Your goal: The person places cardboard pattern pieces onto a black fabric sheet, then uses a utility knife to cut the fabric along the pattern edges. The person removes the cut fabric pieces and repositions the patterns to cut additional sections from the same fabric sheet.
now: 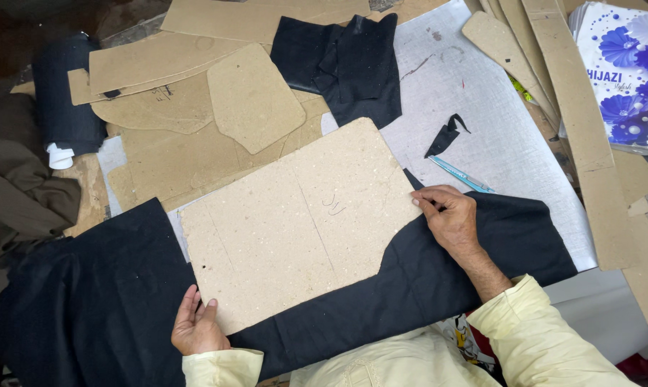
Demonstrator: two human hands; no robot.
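Presently, large cardboard pattern (299, 222) lies flat on black cloth (438, 279), between both hands. Left hand (196, 328) presses its lower corner, fingers open; right hand (449, 217) pinches its right edge. Blue cutter (460, 174) lies near.

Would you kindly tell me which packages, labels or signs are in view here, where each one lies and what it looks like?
Flat package: top right corner, resting on cardboard strips; rectangular, glossy white wrap with blue flowers and some print.
Fabric roll: upper left; dark, with a white core end that bears no label I can make out.
No signs or screens are visible.
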